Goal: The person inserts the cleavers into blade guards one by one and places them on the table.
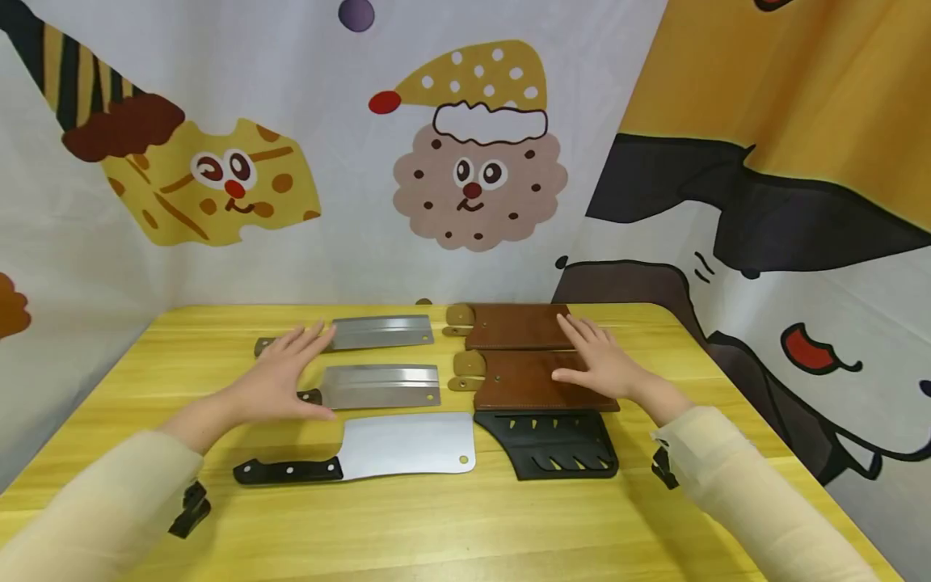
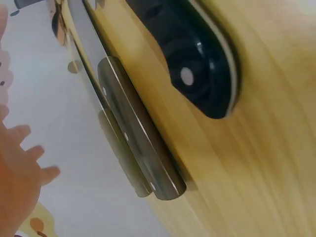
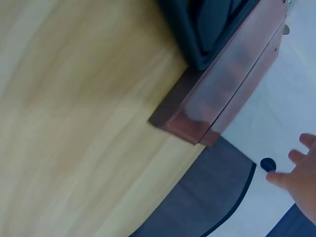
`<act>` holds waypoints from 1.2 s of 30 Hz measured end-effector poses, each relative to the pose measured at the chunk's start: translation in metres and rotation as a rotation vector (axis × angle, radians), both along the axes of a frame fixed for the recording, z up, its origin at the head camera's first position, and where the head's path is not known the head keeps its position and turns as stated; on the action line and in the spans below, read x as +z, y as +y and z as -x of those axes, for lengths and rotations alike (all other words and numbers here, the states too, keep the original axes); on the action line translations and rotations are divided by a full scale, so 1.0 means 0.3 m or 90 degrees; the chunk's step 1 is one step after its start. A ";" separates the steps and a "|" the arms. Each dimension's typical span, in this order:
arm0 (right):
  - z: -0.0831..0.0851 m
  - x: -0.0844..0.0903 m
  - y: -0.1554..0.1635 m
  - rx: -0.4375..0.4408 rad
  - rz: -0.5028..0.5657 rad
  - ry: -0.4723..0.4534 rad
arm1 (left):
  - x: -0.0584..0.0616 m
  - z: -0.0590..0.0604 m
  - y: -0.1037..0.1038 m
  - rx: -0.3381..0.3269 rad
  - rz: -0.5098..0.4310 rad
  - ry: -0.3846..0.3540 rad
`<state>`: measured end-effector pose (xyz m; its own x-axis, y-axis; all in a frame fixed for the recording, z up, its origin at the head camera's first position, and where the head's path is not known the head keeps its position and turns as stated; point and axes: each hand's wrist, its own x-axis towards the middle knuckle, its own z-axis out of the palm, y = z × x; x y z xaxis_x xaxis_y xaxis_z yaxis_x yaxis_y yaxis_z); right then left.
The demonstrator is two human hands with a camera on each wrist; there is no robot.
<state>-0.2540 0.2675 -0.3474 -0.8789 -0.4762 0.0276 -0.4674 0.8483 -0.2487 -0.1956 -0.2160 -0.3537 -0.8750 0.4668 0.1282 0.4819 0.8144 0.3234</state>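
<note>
Looking from the head view: the left hand [image 1: 280,380] hovers with fingers spread and straight over the handle end of the middle cleaver [image 1: 378,386], holding nothing; the right hand [image 1: 600,364] lies flat, fingers apart, on the near brown sheath [image 1: 534,381]. Risk: bare edges lie close to the left fingers, and a careless reach could cut.

Left wrist view: the metal handle [image 2: 140,148] and black handle [image 2: 200,54] lie on the table [image 2: 256,163], ungripped; fingers [image 2: 29,158] apart.

Right wrist view: stacked sheath corners [image 3: 207,113] look slippery; fingertips [image 3: 301,168] spread, clear of them.
</note>
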 end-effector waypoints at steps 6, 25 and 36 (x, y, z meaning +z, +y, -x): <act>-0.039 -0.008 0.047 0.028 0.041 -0.012 | -0.022 -0.043 -0.020 -0.032 -0.033 -0.014; -0.186 -0.086 0.106 0.097 0.040 -0.051 | -0.098 -0.157 -0.088 -0.080 -0.152 -0.097; -0.228 -0.112 0.103 0.107 0.007 -0.062 | -0.150 -0.191 -0.144 -0.096 -0.190 -0.174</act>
<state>-0.1854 0.2986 -0.3812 -0.7856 -0.6168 -0.0487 -0.5755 0.7574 -0.3083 -0.1383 -0.2592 -0.3986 -0.8201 0.5701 0.0499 0.4527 0.5928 0.6661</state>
